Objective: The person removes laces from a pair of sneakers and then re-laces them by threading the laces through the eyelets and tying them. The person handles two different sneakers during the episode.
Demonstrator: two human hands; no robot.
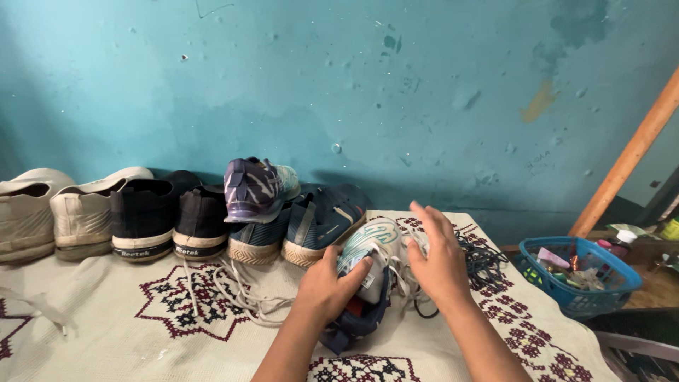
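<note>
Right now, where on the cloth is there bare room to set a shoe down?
Bare cloth lies front left, between the loose white laces and the near edge. The back is crowded by the row of shoes. The middle holds the sneaker under the left hand and right hand, with dark laces beside.

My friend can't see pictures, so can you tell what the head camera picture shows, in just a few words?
Two bare hands hold a white and teal sneaker on a cloth-covered table: the left hand grips its side, the right hand rests by its loose laces. A row of shoes lines the teal wall, and a blue basket sits at right.
</note>
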